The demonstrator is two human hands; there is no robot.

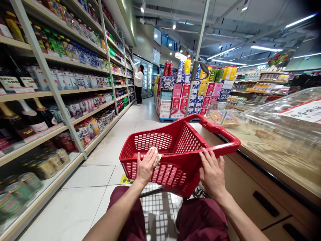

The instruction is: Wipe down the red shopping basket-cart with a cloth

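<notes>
A red plastic shopping cart (175, 147) with a perforated basket stands sideways in front of my knees. My left hand (145, 167) is at the rim of its near side wall, holding a crumpled off-white cloth (157, 157) against the rim. My right hand (212, 170) lies on the side near the handle (225, 137), its fingers stretched out on the red plastic and no object in it. Inside the basket, the part of the floor behind the near wall is hidden.
Tall drink shelves (75, 87) line the left side. Stacked drink cartons (180, 97) stand ahead on a blue pallet. A counter (263, 154) with clear-lidded food bins runs close on my right. A person (138, 80) reaches up to the far shelves. Pale tiles (100, 174) form the floor.
</notes>
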